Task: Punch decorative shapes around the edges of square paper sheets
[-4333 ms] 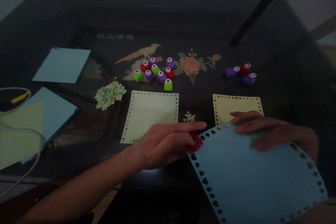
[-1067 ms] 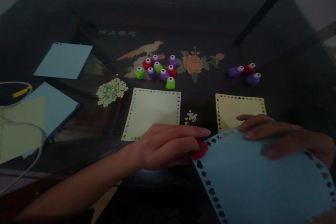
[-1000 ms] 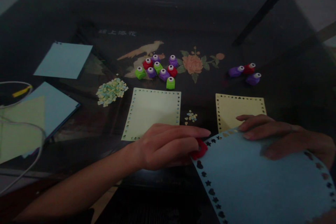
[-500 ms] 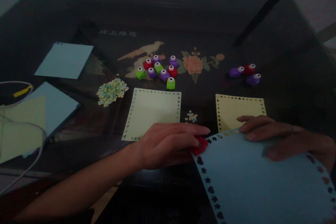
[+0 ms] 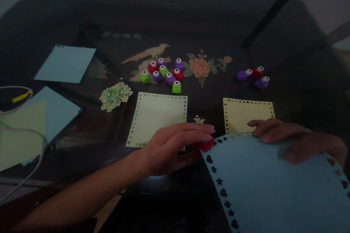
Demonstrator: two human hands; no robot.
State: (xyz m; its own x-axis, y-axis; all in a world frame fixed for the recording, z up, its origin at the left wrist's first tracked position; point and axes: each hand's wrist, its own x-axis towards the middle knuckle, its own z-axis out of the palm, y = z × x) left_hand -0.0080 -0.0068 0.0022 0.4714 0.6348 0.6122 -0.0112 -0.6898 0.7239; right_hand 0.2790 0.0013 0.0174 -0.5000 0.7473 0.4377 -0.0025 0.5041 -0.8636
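- One dark table (image 5: 191, 22), glossy; paper sheets, small punches and cut bits are laid out on it.
- Large blue sheet (image 5: 273, 182): held at the near right, its lower part out of view; part of a yellow sheet (image 5: 246, 114) is covered by it.
- Pale green sheet (image 5: 161, 116): laid flat left of the blue one, bordered with holes, its near corner partly covered by the left hand (image 5: 177, 145).
- Right hand (image 5: 298, 142): far edge of the blue sheet pinched, thumb on the upper face, fingertips at the edge; the paper appears to be steadied there.
- Left hand: red punch (image 5: 207, 144) pinched in the grip at the sheet's far left corner. Whether the plunger is pressed down cannot be told.
- Nine punches (image 5: 163, 71) in green, purple and red are grouped beyond the pale green sheet; three more (image 5: 257, 73) are set apart at right.
- Two heaps of bits: a big heap (image 5: 115, 96) at left, a small heap (image 5: 198, 119) near the left fingertips.
- Smallest, the holes (image 5: 219, 181): hearts and stars are seen along the blue sheet's visible edges. Step in hand judged to be corner punching. For the next move, the corner would need to be seated squarely in the slot, clear of neighbouring holes, and the punch squeezed while the paper is held still.
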